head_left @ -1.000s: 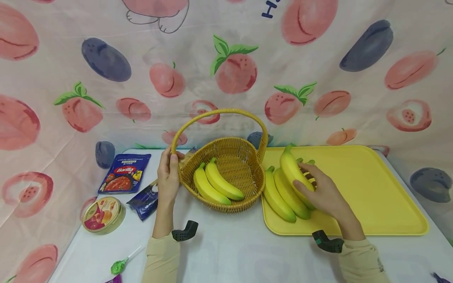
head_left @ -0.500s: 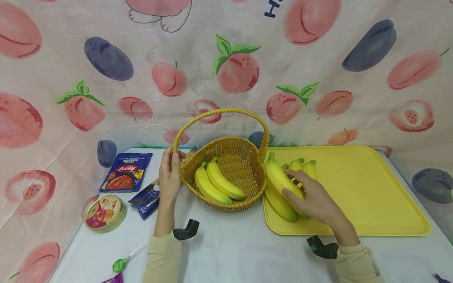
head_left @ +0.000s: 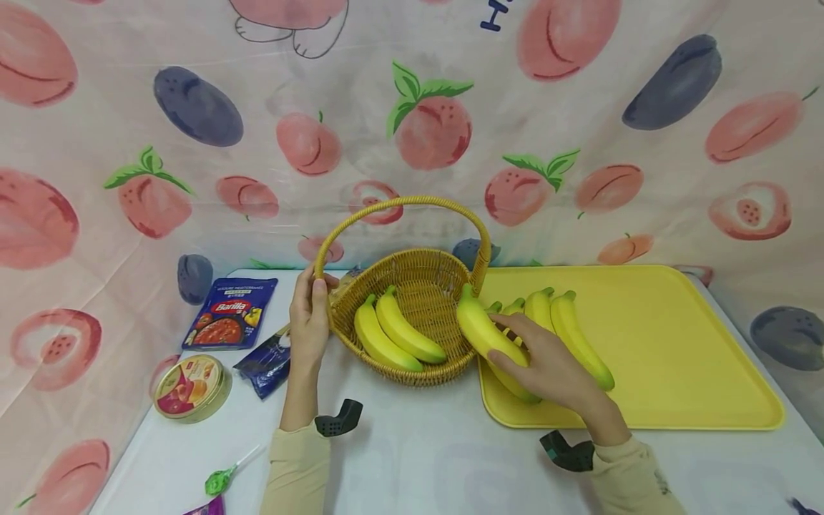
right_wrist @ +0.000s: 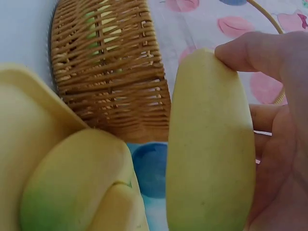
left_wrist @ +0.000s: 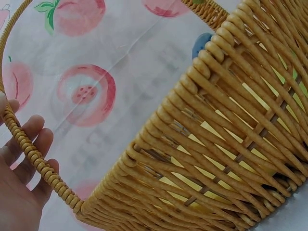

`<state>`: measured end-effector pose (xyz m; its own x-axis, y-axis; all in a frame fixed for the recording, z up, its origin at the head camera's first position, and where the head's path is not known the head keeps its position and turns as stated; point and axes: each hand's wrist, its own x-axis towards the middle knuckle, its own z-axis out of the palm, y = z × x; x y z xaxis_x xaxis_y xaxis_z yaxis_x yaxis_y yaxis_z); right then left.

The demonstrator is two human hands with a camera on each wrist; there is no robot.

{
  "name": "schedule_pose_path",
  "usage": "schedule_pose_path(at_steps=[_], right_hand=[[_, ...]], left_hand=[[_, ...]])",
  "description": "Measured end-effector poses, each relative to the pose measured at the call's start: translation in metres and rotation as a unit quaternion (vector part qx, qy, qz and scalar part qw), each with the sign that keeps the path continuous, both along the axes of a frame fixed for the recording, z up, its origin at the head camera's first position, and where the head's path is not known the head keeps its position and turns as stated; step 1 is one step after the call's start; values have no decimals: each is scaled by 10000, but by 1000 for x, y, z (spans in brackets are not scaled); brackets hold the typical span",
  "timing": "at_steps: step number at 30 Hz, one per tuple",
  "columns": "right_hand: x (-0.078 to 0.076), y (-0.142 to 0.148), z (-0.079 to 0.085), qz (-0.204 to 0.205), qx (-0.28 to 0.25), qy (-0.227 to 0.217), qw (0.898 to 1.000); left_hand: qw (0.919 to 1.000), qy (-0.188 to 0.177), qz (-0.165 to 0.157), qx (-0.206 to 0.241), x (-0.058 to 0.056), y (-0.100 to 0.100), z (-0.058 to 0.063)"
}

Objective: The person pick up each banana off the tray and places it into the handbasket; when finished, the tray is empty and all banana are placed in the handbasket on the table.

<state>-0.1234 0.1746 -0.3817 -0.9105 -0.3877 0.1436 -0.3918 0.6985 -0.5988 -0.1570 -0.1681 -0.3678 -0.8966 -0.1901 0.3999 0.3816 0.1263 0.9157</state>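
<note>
A wicker basket [head_left: 402, 377] with a tall arched handle stands mid-table, and two bananas [head_left: 412, 335] lie inside it. My left hand [head_left: 310, 315] grips the left base of the handle; the left wrist view shows its fingers curled round the woven handle [left_wrist: 41, 166]. In my right hand [head_left: 547, 361] a banana [head_left: 484, 330] is pinched between thumb and fingers, held at the basket's right rim above the tray's left edge. The right wrist view has this banana [right_wrist: 209, 144] close up, with the thumb on its end. More bananas [head_left: 576, 340] lie on the yellow tray [head_left: 676, 343], partly hidden by the right hand.
To the left are a blue Barilla pouch [head_left: 230, 313], a dark blue packet [head_left: 265, 365] and a round tin [head_left: 192, 388]. Nearer the front lies a green lollipop [head_left: 219, 481] beside a purple wrapper [head_left: 209, 506]. A fruit-print cloth [head_left: 360, 86] hangs behind the table.
My right hand has carried the banana leftward from over the tray to the basket's right rim, uncovering bananas on the tray. The left hand keeps its hold on the handle.
</note>
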Motion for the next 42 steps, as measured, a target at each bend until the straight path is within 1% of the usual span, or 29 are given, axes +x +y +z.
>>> schedule_pose_path(at_steps=[6,10,14,20,28,32,37,42], right_hand=[[-5,-12,1,-67,-26,-60,10000],[-8,-20,2,-154,-47,-150,9998],[-13,-29,2,-138,-197,-199,9995],[-22,-42,3,-3,-377,-157,9992],[-36,-63,6,-156,-666,-191,9975],[-43,-75,9,-239,-731,-190,9969],[-54,-87,10,-222,-658,-179,9974],[-67,-96,7,-209,-392,-287,9986]], left_hand=[[10000,9,-27,11,-1,0,1],[10000,77,-34,2,-1,0,0],[9999,124,-21,-14,0,1,-1],[9999,147,-41,-16,0,1,-1],[9999,117,-6,-30,0,0,-1],[9999,115,1,-14,0,0,-1],[10000,37,37,-42,0,-1,-1],[9997,-110,-22,-195,1,-2,2]])
